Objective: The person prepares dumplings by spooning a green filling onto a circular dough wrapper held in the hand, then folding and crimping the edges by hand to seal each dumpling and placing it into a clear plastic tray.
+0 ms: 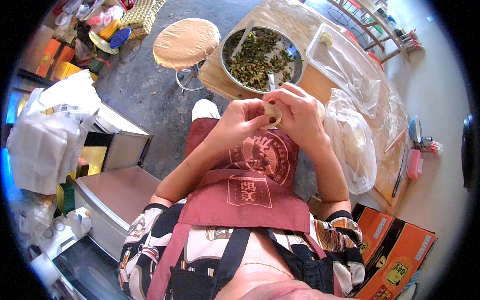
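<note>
A pale round dough wrapper (274,112), partly folded, is pinched between my two hands above my apron. My left hand (242,116) grips its left side with thumb and fingers. On the other side, the fingers of my right hand (300,110) press its edge; what lies inside the wrapper is hidden. Just beyond my hands, a round metal bowl (225,67) holds chopped green and brown filling (255,56). A light spatula (243,37) leans in the bowl, and a white utensil handle (271,80) shows at its near rim. One folded dumpling (326,39) lies in a clear plastic tray (313,52).
A floured wooden table (386,150) carries a plastic bag (352,146) with pale contents, a rolling pin (396,140) and a pink container (414,164). A covered stool (186,43) stands left of the bowl. Orange boxes (397,255) sit at lower right, and a metal-edged cabinet (116,191) at left.
</note>
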`<action>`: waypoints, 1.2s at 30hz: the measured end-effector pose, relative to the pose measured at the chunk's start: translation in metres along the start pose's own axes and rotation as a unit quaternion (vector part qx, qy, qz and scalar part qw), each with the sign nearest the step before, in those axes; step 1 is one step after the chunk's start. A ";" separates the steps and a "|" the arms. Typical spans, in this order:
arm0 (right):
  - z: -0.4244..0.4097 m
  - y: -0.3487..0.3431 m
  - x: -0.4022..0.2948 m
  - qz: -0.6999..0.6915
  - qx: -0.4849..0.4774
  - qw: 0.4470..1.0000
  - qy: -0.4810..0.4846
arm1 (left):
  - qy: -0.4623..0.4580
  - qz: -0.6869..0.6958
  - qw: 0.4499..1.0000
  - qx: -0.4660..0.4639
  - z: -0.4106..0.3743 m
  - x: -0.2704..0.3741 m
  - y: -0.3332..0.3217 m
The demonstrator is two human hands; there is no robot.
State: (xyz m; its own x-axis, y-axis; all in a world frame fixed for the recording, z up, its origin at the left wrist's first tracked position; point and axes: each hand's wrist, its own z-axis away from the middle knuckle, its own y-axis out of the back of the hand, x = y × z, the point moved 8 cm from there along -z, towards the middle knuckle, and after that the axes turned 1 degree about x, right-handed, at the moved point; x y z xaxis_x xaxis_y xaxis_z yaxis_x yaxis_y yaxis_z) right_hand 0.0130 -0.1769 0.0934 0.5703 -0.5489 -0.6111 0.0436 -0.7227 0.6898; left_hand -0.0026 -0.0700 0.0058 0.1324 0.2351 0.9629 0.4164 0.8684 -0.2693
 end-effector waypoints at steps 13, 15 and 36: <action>-0.005 -0.011 0.003 0.188 -0.111 0.975 0.034 | 0.027 0.048 0.998 0.015 -0.007 -0.009 0.007; -0.004 -0.015 0.008 0.190 -0.148 0.967 0.086 | 0.009 0.047 0.998 0.029 -0.008 -0.006 0.007; 0.007 -0.010 0.024 0.008 -0.054 0.998 -0.028 | -0.101 0.007 0.993 0.059 -0.010 0.006 0.006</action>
State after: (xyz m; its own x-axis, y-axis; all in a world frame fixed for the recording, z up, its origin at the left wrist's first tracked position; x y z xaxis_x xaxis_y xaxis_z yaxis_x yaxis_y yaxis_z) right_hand 0.0204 -0.1859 0.0695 0.5243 -0.5853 -0.6185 0.1250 -0.6656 0.7358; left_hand 0.0102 -0.0678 0.0095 -0.0501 0.3199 0.9461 0.3066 0.9065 -0.2903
